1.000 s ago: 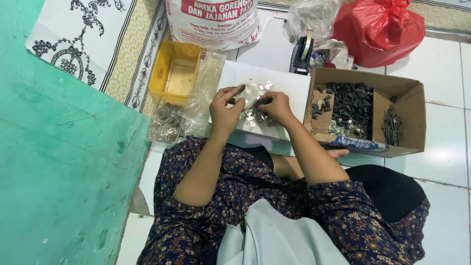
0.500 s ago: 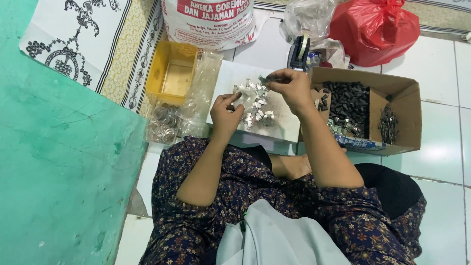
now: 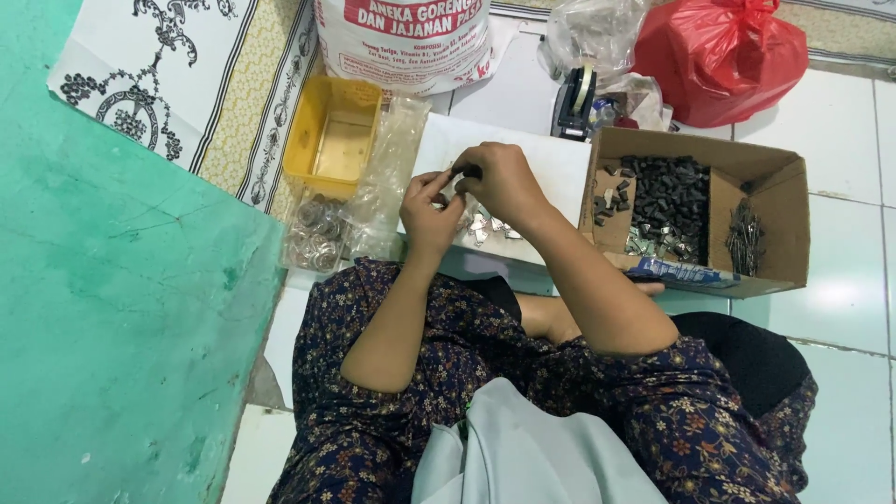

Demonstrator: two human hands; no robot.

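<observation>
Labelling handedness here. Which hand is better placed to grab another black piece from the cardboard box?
Right, probably. The right hand is the one nearer the cardboard box, with the black pieces on its side. The left hand sits farther off, toward the yellow tray.

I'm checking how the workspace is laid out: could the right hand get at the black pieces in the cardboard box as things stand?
Probably yes. The right hand is beside the cardboard box, whose top is open, and the black pieces lie uncovered with nothing between. It pinches a small dark part with the left hand, so it isn't free.
</observation>
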